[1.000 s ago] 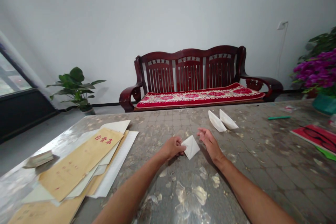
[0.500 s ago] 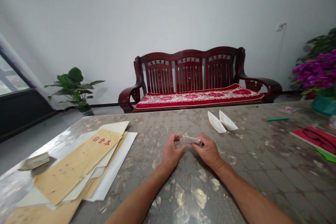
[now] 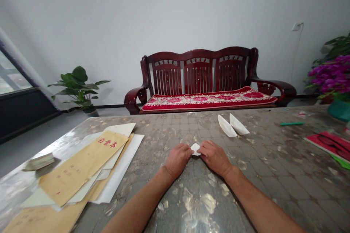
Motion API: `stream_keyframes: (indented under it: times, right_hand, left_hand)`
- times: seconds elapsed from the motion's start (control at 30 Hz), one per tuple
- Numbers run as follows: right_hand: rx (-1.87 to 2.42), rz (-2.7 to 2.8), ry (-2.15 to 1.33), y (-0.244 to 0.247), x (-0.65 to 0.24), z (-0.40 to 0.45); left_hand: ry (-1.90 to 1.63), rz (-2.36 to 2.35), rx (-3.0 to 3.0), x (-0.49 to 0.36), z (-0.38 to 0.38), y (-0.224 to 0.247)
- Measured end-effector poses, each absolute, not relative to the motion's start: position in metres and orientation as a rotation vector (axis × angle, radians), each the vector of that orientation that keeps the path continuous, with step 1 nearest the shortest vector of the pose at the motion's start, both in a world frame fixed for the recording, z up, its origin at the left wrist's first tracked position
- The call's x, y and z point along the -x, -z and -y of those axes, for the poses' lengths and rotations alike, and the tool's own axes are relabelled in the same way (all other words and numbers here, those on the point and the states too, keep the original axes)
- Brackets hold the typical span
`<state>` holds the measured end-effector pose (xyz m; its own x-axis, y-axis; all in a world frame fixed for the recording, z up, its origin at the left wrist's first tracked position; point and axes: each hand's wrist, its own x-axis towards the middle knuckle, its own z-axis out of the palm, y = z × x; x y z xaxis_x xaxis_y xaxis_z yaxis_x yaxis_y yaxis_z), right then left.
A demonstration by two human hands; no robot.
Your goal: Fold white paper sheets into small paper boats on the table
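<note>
A small piece of folded white paper is pinched between my two hands, low over the patterned tabletop. My left hand grips its left end with curled fingers, and my right hand grips the opposite end. Only the middle of the paper shows; both ends are hidden by my fingers. Beyond my right hand, two white folded paper boats lie side by side on the table, with pointed ends.
Brown paper notebooks and loose white sheets are piled on the left, beside a small thick pad. On the right lie a green pen, a red book with glasses, and a teal flowerpot. A wooden bench stands behind.
The folded paper has turned from a thin, edge-on strip to a broader face between my fingers. Both hands have rolled over, backs up, with their fingertips closer together.
</note>
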<state>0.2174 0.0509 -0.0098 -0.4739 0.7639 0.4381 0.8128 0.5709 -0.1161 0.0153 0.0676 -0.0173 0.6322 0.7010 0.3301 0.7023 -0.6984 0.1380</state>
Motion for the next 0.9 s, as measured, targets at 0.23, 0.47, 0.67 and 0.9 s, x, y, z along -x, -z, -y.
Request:
stream_keyframes:
  times: [0.23,0.47,0.67,0.9]
  right_hand:
    - [1.228,2.301,-0.236,0.006,-0.231,-0.050]
    - [1.428,2.137,-0.369,0.012,-0.229,-0.059]
    - [1.598,2.075,-0.250,0.016,-0.221,-0.062]
    - [1.660,2.063,-0.181,0.013,-0.215,-0.061]
  left_hand:
    - [0.714,1.432,2.968,-0.011,-0.064,0.015]
    - [0.912,1.745,2.905,-0.013,-0.071,0.013]
    - [0.933,1.918,2.799,-0.019,-0.075,0.015]
    - [0.899,1.922,2.765,-0.023,-0.075,0.012]
